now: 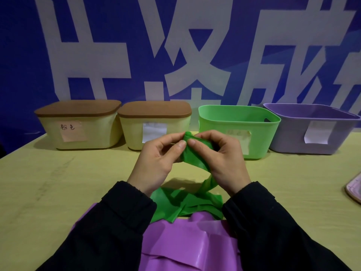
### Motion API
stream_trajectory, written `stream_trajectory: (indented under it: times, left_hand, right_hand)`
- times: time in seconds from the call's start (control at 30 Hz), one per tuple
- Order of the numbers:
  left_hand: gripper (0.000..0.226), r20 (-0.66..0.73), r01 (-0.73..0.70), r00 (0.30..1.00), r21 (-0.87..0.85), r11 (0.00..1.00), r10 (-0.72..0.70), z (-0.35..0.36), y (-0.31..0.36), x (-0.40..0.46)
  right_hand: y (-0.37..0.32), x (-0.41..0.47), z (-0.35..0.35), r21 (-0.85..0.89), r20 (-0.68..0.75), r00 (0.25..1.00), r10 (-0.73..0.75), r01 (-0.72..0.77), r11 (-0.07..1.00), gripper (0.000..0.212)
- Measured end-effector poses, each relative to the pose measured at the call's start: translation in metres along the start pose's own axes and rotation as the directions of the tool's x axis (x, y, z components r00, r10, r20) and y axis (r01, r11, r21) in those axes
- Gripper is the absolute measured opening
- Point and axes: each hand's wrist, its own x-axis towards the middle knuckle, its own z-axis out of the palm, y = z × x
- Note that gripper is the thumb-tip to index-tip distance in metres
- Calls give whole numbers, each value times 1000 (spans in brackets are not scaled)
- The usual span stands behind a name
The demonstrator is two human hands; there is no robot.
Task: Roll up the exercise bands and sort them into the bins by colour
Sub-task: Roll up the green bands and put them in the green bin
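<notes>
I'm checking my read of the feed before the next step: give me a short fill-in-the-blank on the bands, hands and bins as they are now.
1. Both the left hand and the right hand pinch one end of the ______ band.
2. The purple band lies on the table, nearer the person than the ______ band.
3. The two cream bins at the left wear ______ lids.
4. The purple bin stands directly right of the ______ bin.

Missing words: green; green; brown; green
</notes>
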Motion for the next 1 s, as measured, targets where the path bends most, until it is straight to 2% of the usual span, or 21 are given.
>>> stream_trajectory:
  times: [0.1, 0.23, 0.47, 0.57, 0.7, 0.8, 0.9, 1.0]
  left_hand:
    - [31, 8, -18, 1000, 29, 999, 18, -1, 0, -1]
    - [30, -5, -10, 1000, -28, 1000, 10, -4, 1, 0]
    - [21, 33, 24, 999, -91, 996, -21, 0, 2, -1]
    - [30, 7, 18, 1000, -48, 999, -18, -3, 2, -1]
    - [30, -21, -1, 1000, -65, 998, -1, -4, 1, 1]
    - [34, -23, -6, 1000, -68, 998, 4, -5, 2, 1]
    - [25, -17, -5, 1000, -50, 999, 5, -3, 4, 0]
    - [31, -30, 0, 1000, -15, 1000, 0, -2, 5, -1]
  right_hand:
    - [-2, -1, 0, 48, 22, 999, 23, -24, 999, 5]
    - [-2, 1, -4, 90, 87, 992, 87, -95, 991, 8]
    - [1, 1, -5, -12, 27, 999, 27, -27, 1000, 10]
    - [1, 1, -5, -32, 41, 999, 21, -20, 999, 8]
    - [2, 2, -5, -31, 89, 996, 26, -23, 999, 14]
    - [1, 2, -6, -24, 110, 992, 64, -62, 998, 8]
    - [-1, 2, -5, -58, 92, 995, 27, -22, 998, 6]
    - [-2, 0, -5, -76, 78, 997, -13, 19, 997, 6]
